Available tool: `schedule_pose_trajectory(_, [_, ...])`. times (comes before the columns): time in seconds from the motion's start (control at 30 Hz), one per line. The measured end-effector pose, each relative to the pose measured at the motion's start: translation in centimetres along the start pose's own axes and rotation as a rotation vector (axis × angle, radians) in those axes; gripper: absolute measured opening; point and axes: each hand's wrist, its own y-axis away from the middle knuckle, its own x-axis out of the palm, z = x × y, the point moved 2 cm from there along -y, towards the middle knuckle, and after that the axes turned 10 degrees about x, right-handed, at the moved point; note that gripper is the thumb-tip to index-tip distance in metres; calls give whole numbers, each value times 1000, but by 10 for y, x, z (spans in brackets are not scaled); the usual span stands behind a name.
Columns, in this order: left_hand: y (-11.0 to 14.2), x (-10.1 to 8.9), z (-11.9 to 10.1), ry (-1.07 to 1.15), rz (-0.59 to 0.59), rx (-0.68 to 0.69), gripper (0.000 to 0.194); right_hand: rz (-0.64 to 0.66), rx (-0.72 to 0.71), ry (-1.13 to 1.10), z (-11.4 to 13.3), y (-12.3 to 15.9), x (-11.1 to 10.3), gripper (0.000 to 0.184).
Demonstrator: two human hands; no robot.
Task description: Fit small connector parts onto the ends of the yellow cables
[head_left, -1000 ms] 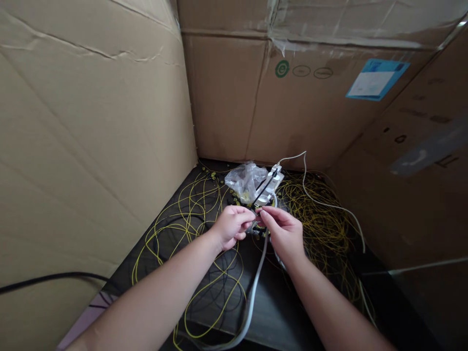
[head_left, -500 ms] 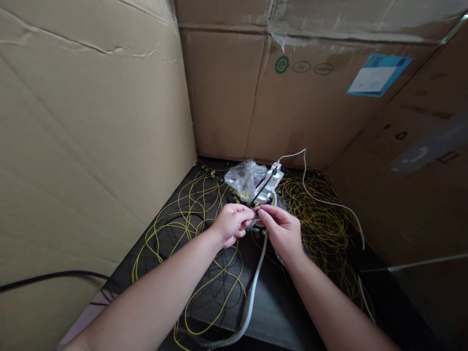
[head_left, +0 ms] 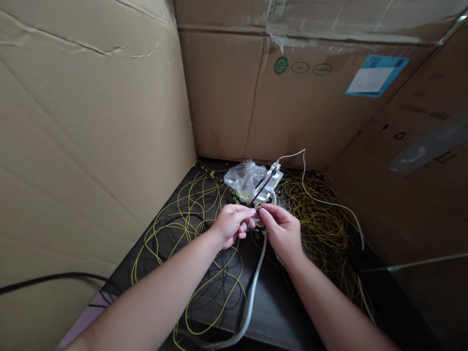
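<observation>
My left hand [head_left: 234,226] and my right hand [head_left: 281,229] meet fingertip to fingertip over the dark table [head_left: 270,307]. Both are closed in a pinch. Whatever sits between the fingertips is small and dark, mostly covered by the fingers, and I cannot make out its kind. Just beyond the hands lie a white power strip [head_left: 268,185] with a black lead across it and a crumpled clear plastic bag [head_left: 245,176]. Small black and yellow pieces are scattered around the bag. A thick grey cable [head_left: 252,297] runs beneath the hands toward the front edge.
Loose yellow cables [head_left: 186,219] loop across the left side. A dense tangle of yellow cable [head_left: 321,214] lies on the right, with a thin white cord [head_left: 329,204] over it. Cardboard walls [head_left: 226,97] enclose the back and sides. A black cable [head_left: 54,277] crosses the lower left.
The hands stay pinched together in nearly the same place. The left hand's lower fingers have shifted slightly toward the right hand. The view has moved a little.
</observation>
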Motion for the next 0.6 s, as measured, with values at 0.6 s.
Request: schedule_pose_trajectory(0.6, [-1,0,2,-62,36,29,19,30,18,-5,1,2,1,24])
